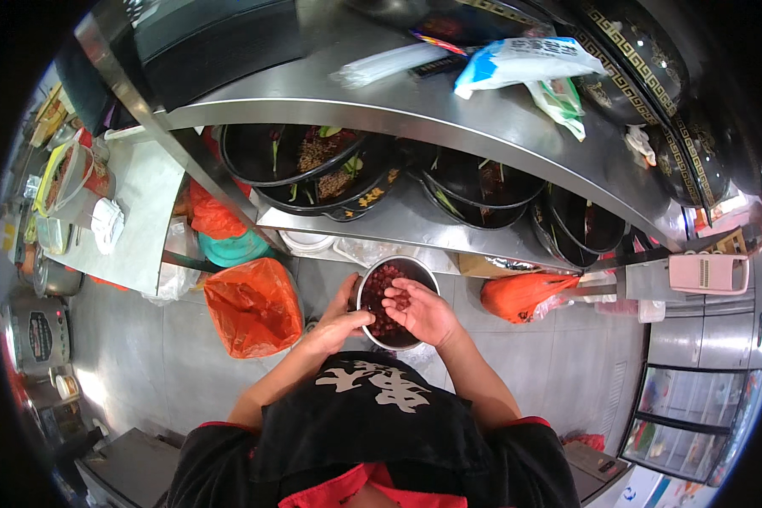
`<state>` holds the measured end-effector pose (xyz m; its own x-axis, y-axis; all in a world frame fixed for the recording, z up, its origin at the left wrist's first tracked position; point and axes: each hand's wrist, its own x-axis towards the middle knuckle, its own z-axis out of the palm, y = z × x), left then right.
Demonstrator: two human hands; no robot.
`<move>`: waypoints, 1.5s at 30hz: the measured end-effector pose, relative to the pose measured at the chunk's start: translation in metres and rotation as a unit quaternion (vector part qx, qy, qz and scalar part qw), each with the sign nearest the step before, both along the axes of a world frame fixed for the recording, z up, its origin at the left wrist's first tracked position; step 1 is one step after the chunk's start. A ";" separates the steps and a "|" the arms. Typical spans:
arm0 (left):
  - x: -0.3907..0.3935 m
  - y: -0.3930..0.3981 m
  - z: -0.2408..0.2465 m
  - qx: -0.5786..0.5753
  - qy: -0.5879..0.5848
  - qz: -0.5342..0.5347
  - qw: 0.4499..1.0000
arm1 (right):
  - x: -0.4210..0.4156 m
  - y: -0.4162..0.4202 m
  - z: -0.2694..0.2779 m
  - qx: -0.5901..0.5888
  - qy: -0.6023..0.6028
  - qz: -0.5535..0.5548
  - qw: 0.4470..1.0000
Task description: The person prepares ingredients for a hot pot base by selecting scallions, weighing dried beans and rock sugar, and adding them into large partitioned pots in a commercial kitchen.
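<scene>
A round metal bowl [433, 274] is in front of my body, above the floor. Inside it are many small dark-red round pieces [384, 279], possibly dried dates or chillies; their exact kind is unclear. Gripping the bowl's left side is my left hand [340, 317], with the thumb over the rim and the fingers partly hidden behind the wall. My right hand [424, 312] is over the bowl's right part, palm up and fingers curved. A few of the red pieces lie in its palm.
A bin lined with an orange bag [254, 308] stands on the floor at left. Ahead, black pots [330, 171] with spices line the steel shelf [381, 228], below an upper shelf [330, 105]. An orange bag [527, 295] sits at right; a white-topped table [140, 197] is at far left.
</scene>
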<state>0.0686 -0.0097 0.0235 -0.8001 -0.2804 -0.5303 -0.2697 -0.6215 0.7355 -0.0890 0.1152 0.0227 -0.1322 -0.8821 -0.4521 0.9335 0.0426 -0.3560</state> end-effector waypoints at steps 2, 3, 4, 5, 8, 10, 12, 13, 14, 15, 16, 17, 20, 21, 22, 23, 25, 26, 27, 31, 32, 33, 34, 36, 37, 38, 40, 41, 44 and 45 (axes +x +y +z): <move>-0.015 0.018 -0.004 0.007 -0.015 0.017 1.000 | -0.019 0.011 -0.003 0.002 -0.002 0.016 1.000; -0.023 0.026 -0.008 0.023 -0.018 0.025 0.999 | -0.029 0.016 -0.005 0.004 0.000 0.025 1.000; -0.030 0.034 -0.012 0.039 -0.022 0.033 0.998 | -0.037 0.023 -0.009 0.011 0.035 0.029 0.999; -0.036 0.042 -0.015 0.055 -0.025 0.041 0.997 | -0.043 0.029 -0.010 0.054 0.056 0.029 0.997; -0.046 0.064 -0.016 0.054 -0.063 0.083 0.993 | -0.071 0.044 -0.014 0.131 0.052 0.045 0.989; -0.042 0.074 -0.024 0.073 -0.064 0.107 0.990 | -0.093 0.048 -0.010 0.139 0.012 0.040 0.989; -0.035 0.082 -0.027 0.070 -0.071 0.126 0.987 | -0.116 0.045 -0.017 0.185 -0.002 0.003 0.983; -0.033 0.085 -0.028 0.070 -0.076 0.134 0.986 | -0.127 0.043 -0.025 0.201 -0.014 -0.017 0.979; -0.031 0.087 -0.026 0.071 -0.075 0.140 0.985 | -0.138 0.040 -0.030 0.202 -0.003 -0.042 0.978; -0.029 0.088 -0.023 0.070 -0.076 0.152 0.983 | -0.150 0.036 -0.038 0.182 -0.014 -0.048 0.982; -0.027 0.089 -0.021 0.068 -0.076 0.165 0.981 | -0.156 0.028 -0.036 0.192 -0.013 -0.070 0.979; -0.025 0.090 -0.018 0.067 -0.076 0.177 0.979 | -0.162 0.020 -0.034 0.203 -0.012 -0.092 0.975; -0.023 0.089 -0.008 0.057 -0.071 0.200 0.975 | -0.190 -0.001 -0.055 0.200 -0.010 -0.176 0.964; -0.022 0.089 -0.006 0.055 -0.074 0.207 0.974 | -0.203 -0.012 -0.057 0.176 -0.021 -0.187 0.966; -0.020 0.088 -0.004 0.055 -0.065 0.205 0.975 | -0.210 -0.021 -0.053 0.166 0.003 -0.187 0.968; -0.021 0.086 -0.002 0.056 -0.056 0.202 0.976 | -0.216 -0.029 -0.049 0.156 0.028 -0.188 0.969; -0.018 0.085 -0.005 0.056 -0.053 0.210 0.975 | -0.216 -0.039 -0.046 0.233 0.075 -0.183 0.952; -0.016 0.083 -0.006 0.049 -0.050 0.207 0.976 | -0.205 -0.037 -0.045 0.218 0.112 -0.195 0.950; -0.016 0.082 -0.004 0.044 -0.048 0.204 0.977 | -0.189 -0.032 -0.039 0.176 0.135 -0.134 0.966; -0.013 0.078 -0.006 0.027 -0.035 0.206 0.978 | -0.101 -0.012 0.010 0.079 0.304 0.208 0.926; -0.013 0.077 -0.005 0.017 -0.032 0.196 0.980 | -0.082 -0.007 0.003 0.046 0.407 0.273 0.871; -0.014 0.075 -0.005 0.006 -0.028 0.186 0.982 | -0.065 -0.003 -0.004 0.013 0.503 0.332 0.798; -0.015 0.074 -0.004 -0.005 -0.024 0.177 0.984 | -0.052 -0.003 -0.003 -0.028 0.678 0.287 0.676; -0.017 0.078 -0.008 -0.027 0.003 0.172 0.985 | -0.029 -0.006 0.010 0.007 0.818 0.290 0.497; -0.021 0.079 -0.010 -0.045 0.023 0.171 0.984 | -0.023 -0.006 0.011 0.032 0.826 0.319 0.463; -0.022 0.077 -0.008 -0.034 0.001 0.146 0.989 | -0.018 -0.005 0.007 0.014 0.842 0.303 0.447; -0.020 0.073 0.005 -0.025 -0.020 0.117 0.993 | -0.008 -0.002 0.010 -0.045 0.868 0.264 0.418; -0.017 0.075 -0.007 -0.044 -0.010 0.113 0.993 | -0.003 0.000 0.015 0.026 0.803 0.352 0.480; -0.010 0.076 -0.014 -0.065 0.004 0.099 0.993 | 0.004 0.016 -0.013 -0.054 0.795 0.295 0.528; -0.007 0.079 -0.020 -0.067 0.025 0.105 0.992 | 0.006 0.018 -0.008 -0.049 0.786 0.317 0.529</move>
